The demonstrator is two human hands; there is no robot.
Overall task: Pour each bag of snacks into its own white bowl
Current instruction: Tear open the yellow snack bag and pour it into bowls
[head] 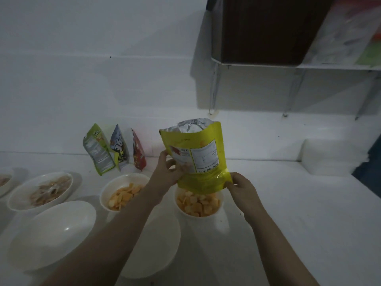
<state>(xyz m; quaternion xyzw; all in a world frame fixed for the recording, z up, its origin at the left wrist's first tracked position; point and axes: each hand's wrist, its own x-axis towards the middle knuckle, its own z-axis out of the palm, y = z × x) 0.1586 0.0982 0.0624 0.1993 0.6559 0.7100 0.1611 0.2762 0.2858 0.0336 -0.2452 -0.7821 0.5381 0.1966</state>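
A yellow snack bag (203,162) is held upright above a small white bowl (220,205) filled with orange chips; the bag's top is torn open and shows silver foil inside. My left hand (168,171) grips the bag's lower left edge. My right hand (240,185) pinches its lower right corner. To the left stands another white bowl (105,193) with orange chips. An empty white bowl (51,234) lies at the near left, and another empty bowl (156,250) sits under my left forearm.
Three snack bags, green (99,151), blue-grey (119,149) and red (138,151), stand against the wall. A white bowl (18,198) of pale snacks sits far left. A white block (329,155) lies at right; a shelf (299,66) hangs above.
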